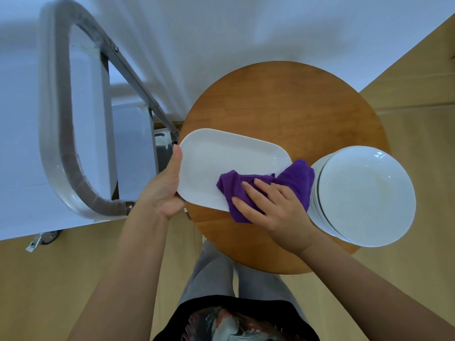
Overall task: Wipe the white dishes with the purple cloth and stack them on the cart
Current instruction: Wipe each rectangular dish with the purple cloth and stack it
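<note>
A white rectangular dish [221, 158] is held above the left side of the round wooden table [283, 107]. My left hand [165, 188] grips its left edge, thumb lying along the rim. A crumpled purple cloth [290, 178] lies on the dish's near right corner. My right hand [270, 207] presses the cloth onto the dish with straight, spread fingers. A stack of white round dishes [364, 195] stands on the table's right side, touching the cloth.
The cart [22, 143] stands to the left, its white top under a grey padded handle [66, 148] and a metal frame. A caster [46, 238] shows at its near corner. My legs are below the table on the pale wooden floor.
</note>
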